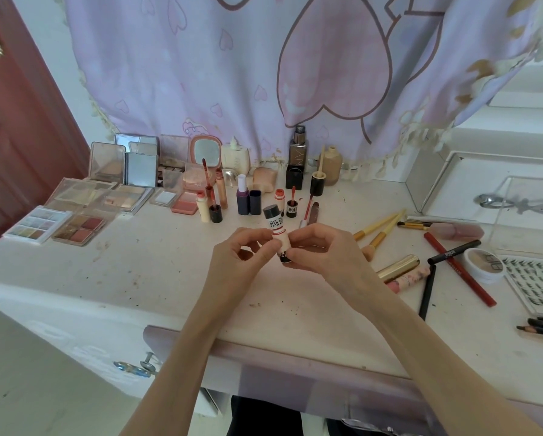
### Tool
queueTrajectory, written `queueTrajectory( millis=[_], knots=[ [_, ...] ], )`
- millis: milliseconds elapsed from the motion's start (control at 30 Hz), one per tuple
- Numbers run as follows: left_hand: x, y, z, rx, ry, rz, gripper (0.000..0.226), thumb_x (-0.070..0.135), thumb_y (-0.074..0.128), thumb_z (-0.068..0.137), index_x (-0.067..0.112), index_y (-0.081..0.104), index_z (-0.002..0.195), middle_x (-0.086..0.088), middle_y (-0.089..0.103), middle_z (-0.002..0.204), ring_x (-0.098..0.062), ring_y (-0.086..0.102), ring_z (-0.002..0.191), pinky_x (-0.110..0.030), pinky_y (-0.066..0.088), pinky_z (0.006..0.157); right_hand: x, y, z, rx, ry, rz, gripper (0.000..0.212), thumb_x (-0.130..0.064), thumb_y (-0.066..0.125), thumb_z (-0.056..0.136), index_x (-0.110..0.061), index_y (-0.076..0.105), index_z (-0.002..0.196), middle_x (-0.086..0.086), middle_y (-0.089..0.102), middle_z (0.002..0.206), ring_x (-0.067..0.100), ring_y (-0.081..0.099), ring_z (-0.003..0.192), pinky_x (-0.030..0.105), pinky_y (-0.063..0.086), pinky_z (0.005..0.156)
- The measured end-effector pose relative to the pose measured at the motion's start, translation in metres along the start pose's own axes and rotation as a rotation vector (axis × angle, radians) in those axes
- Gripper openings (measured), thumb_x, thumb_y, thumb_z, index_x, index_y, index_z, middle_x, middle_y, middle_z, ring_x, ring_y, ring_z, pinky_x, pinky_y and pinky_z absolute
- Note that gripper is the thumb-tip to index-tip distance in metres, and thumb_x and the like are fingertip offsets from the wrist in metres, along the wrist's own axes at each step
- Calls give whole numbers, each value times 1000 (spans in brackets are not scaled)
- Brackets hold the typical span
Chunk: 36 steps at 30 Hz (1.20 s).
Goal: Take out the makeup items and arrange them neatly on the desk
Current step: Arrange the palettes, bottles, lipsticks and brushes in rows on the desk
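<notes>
A small tube (278,234) with a black cap, a white label and a pale pink body is held above the desk (169,278), tilted with the cap away from the person. It is pinched at mid-body by the curled fingertips of the left hand (243,253) and gripped at its lower end by the thumb and curled fingers of the right hand (319,250). Beyond the fingertips, upright lip glosses (215,196), a purple bottle (243,199) and a dark foundation bottle (296,162) are ranged before a pink-and-lilac curtain (264,73). Left of the left fingers, open palettes (78,229) and a small round-cornered mirror (206,151) are laid out. Right of the right fingers, brushes (379,231), a gold tube (399,267), a red pencil (459,269) and a tray of false lashes (537,278) lie scattered.
</notes>
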State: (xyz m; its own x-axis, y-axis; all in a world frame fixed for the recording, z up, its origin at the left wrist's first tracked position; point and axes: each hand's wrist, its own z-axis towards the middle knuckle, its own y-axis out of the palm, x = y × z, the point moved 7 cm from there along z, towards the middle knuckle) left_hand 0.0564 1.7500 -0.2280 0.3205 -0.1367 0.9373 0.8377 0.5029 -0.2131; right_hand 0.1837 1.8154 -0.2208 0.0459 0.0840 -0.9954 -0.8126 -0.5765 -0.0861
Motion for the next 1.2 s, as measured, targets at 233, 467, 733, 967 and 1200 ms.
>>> queueTrajectory(
  millis=[233,467,733,967,1200],
  knots=[
    [-7,4,0,-58,-57,-17,13,25,65,82,19,69,94,-1,68,89,-8,56,73,-16,44,66,-1,-1,2,-82,20,-109,19,0,65,82,-18,67,85,-3,71,87,10,70,76,17,55,66],
    [-5,8,-1,-62,-56,18,9,21,64,83,19,65,93,4,69,84,-22,62,82,-21,46,66,-43,-2,17,4,-259,-663,18,-46,60,82,-30,60,89,-8,50,63,5,43,57,9,36,56],
    [-9,5,1,-34,-47,53,12,22,64,84,24,64,96,8,68,83,-11,61,77,-21,48,68,-53,7,29,-56,-262,-778,9,-27,63,83,-18,60,82,-7,56,66,5,48,58,10,38,53],
    [-11,8,2,-25,12,184,11,24,65,83,31,63,91,12,65,83,4,52,68,-8,40,61,-57,-13,29,77,-260,-625,9,-24,61,83,-17,58,79,-4,57,63,6,45,54,12,38,53],
    [-21,-6,7,112,-55,138,16,29,65,84,19,66,97,10,70,80,2,62,74,-5,45,69,-27,-43,27,151,108,137,6,-7,59,87,-6,61,93,9,68,77,13,62,61,20,46,52]
  ],
)
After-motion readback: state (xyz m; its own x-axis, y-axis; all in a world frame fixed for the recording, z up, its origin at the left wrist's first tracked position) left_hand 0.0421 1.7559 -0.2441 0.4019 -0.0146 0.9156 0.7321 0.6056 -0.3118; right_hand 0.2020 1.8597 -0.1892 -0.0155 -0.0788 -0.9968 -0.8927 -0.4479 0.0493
